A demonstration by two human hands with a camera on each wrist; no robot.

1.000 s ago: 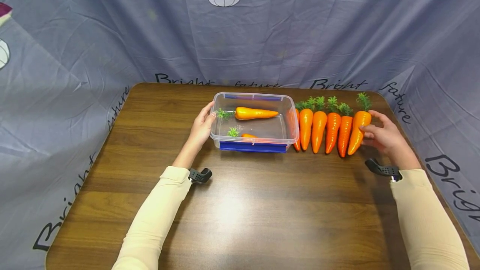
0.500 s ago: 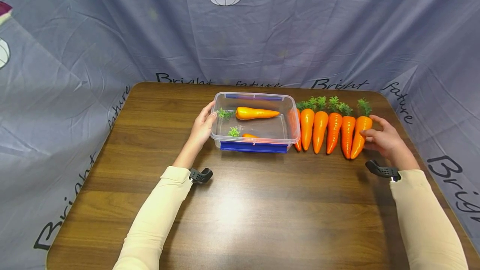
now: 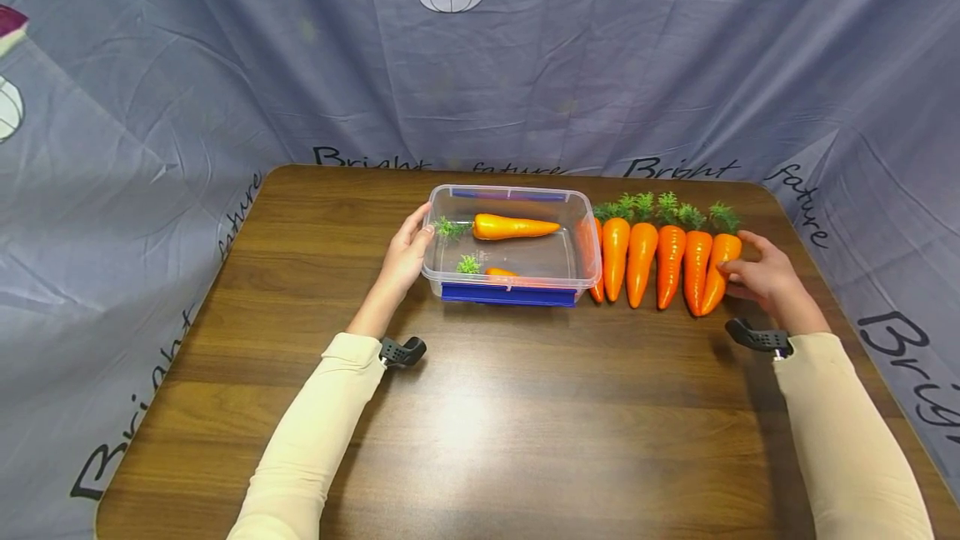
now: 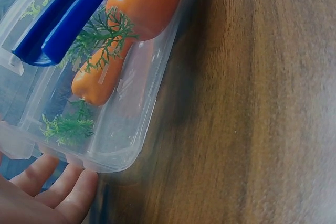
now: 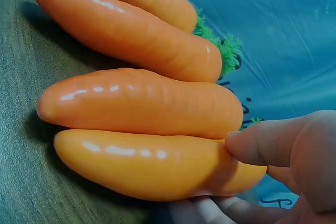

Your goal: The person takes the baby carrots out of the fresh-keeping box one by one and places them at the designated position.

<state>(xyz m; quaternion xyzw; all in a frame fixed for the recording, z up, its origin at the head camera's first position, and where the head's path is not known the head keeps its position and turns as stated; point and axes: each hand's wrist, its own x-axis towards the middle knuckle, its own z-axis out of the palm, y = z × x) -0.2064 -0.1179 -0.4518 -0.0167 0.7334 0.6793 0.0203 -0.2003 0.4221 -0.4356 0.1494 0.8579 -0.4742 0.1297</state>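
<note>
Head cam: wood-grain bench [image 3: 525, 423] w/ clear plastic box [image 3: 551, 282] on it, blue latch [image 3: 510, 295] on near side. L hand [image 3: 403, 252] holds box's L end, thumb at rim, fingers along outside. Two carrots inside: rear carrot [image 3: 513, 227] in full view, leafy top to L; front carrot [image 3: 501, 272] mostly hidden behind rim & latch. R of box, carrot row [image 3: 641, 265], 6 pcs, leaves at far end; leftmost partly behind box wall. End carrot [image 3: 722, 261], far R, tilted, touches its neighbor; R hand [image 3: 772, 277] pinches it nr top btwn thumb & fingers. Grey-blue curtain [image 3: 480, 90] behind.

L wrist cam: fingertips [image 4: 86, 179] against box's end wall; both inside carrots visible thru plastic, blue latch upper L.

R wrist cam: thumb on end carrot's upper side, other fingers along opp. side; can't tell how far they wrap. End carrot yellower than neighbor, lies alongside, touching.
</note>
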